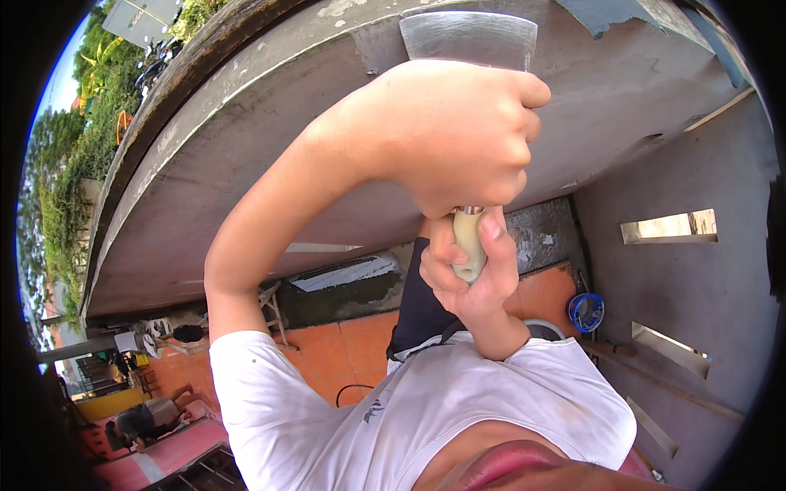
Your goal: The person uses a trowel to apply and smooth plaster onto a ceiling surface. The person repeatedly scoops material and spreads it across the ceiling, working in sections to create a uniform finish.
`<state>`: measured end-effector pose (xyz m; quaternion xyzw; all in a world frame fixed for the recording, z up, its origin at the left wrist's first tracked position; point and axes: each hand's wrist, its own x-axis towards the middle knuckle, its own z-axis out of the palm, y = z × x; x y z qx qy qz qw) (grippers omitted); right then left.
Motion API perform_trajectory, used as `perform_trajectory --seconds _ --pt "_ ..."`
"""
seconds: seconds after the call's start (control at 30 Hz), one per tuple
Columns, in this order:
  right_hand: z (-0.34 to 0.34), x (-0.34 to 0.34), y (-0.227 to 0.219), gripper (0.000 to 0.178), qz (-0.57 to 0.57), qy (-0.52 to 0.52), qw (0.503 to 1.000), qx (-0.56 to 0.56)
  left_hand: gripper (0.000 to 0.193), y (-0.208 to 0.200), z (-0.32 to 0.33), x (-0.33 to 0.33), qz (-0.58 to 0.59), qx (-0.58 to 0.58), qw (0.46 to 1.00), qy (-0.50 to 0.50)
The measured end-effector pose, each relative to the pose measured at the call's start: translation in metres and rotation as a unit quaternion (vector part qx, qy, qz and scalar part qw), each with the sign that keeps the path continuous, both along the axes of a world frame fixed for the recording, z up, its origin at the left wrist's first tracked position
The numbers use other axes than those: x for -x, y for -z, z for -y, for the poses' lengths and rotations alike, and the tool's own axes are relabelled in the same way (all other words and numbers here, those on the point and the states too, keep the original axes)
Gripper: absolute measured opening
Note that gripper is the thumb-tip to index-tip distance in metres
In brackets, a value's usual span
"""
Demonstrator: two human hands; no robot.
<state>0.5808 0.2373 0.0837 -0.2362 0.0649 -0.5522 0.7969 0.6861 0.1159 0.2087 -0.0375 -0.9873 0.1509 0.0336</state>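
A putty knife with a wide metal blade (471, 39) stands upright against the grey plastered surface. My left hand (471, 135), in a fist, covers its middle, so the join between blade and handle is hidden. Below the fist, my right hand (483, 270) grips the cream handle (468, 245), its thumb along the side. A short metal collar shows between the two hands. The blade's broad edge points up, on or close to the grey wall (311, 176); whether it touches I cannot tell.
A torn grey-blue patch (606, 15) hangs at the upper right. Slotted openings (670, 227) pierce the right wall. On the orange floor (344, 348) stand a blue-rimmed bucket (585, 313) and a wooden trestle (274, 315). Another person (147, 421) is low at the far left.
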Motion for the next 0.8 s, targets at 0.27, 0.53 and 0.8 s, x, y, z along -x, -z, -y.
perform_trajectory --seconds 0.27,0.53,0.8 --pt "0.002 0.002 0.004 0.038 0.014 -0.004 1.0 0.004 0.023 0.005 -0.005 0.001 -0.003 0.003 1.0 -0.026" --pt "0.0 0.009 0.01 0.038 0.017 -0.019 1.0 -0.001 0.022 0.01 -0.011 0.003 -0.003 -0.004 0.998 -0.058" --pt "0.006 0.016 -0.004 0.026 0.063 -0.049 0.997 0.006 0.019 -0.005 -0.015 0.007 -0.009 0.028 0.997 -0.078"
